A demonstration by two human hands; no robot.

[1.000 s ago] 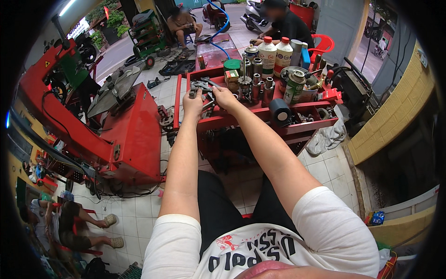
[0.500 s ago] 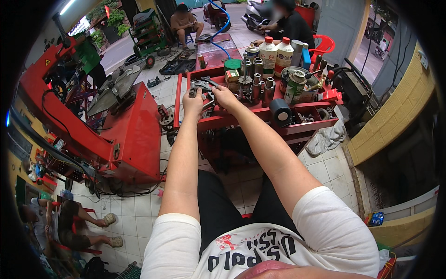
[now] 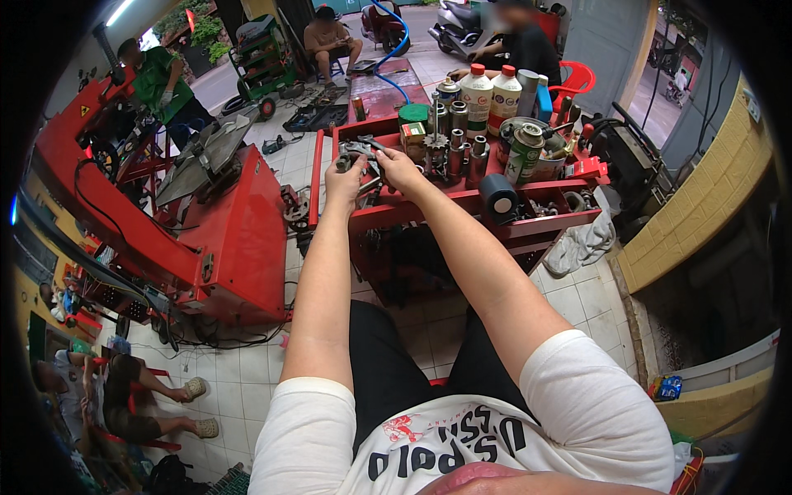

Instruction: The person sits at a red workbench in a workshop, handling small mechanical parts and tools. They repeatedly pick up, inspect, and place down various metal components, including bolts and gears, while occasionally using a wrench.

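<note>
— Head view: has anything moved since a second ago?

— Hardly. My left hand [image 3: 345,180] and right hand [image 3: 402,167] still pinch the metal part [image 3: 356,152] over the red tool cart [image 3: 429,206]'s left end; only the angle shifted slightly. So I'm still working the piece, not putting it down.

— And the rest?

— Bottles [image 3: 488,91] unmoved.

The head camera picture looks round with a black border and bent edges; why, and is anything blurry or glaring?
Head view: a fisheye lens leaves black corners and curves straight lines near the rim, such as the yellow wall. The centre is sharp: both hands, left hand and right hand, on a metal part over the red cart. Lighting is soft daylight with no strong glare. One face at the top is blurred.
</note>
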